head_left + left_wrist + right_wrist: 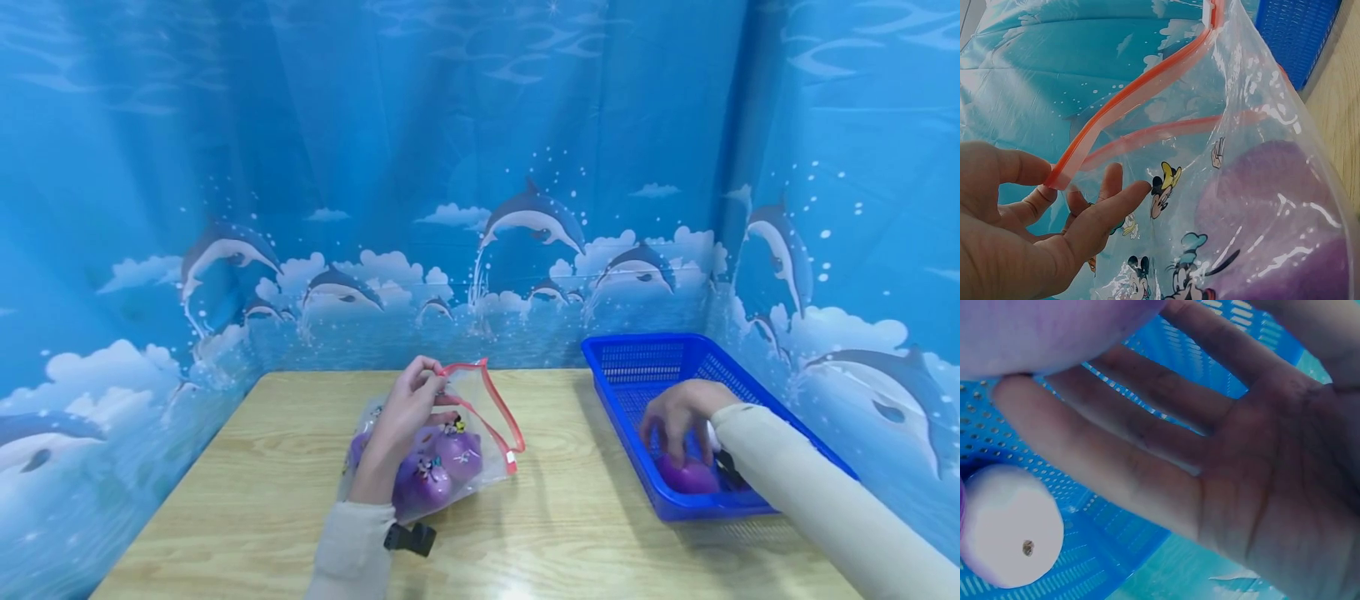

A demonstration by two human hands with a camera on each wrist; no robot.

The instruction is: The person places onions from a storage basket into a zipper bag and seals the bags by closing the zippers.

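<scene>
My left hand pinches the red zip edge of a clear zip bag between thumb and index finger. Its mouth gapes, and cartoon figures are printed on its side. Inside lie several purple round vegetables, blurred by the plastic. Over at the right, my right hand reaches into a blue basket, its fingers around a purple round vegetable. In the right wrist view the fingertips touch its paler underside; the thumb's tip is out of frame. Another round vegetable, whitish with a brown spot, lies lower in the basket.
Both the bag and the perforated basket stand on a light wooden table, with bare wood between them. A blue dolphin-print curtain hangs behind and at both sides. A black wrist device is at the left cuff.
</scene>
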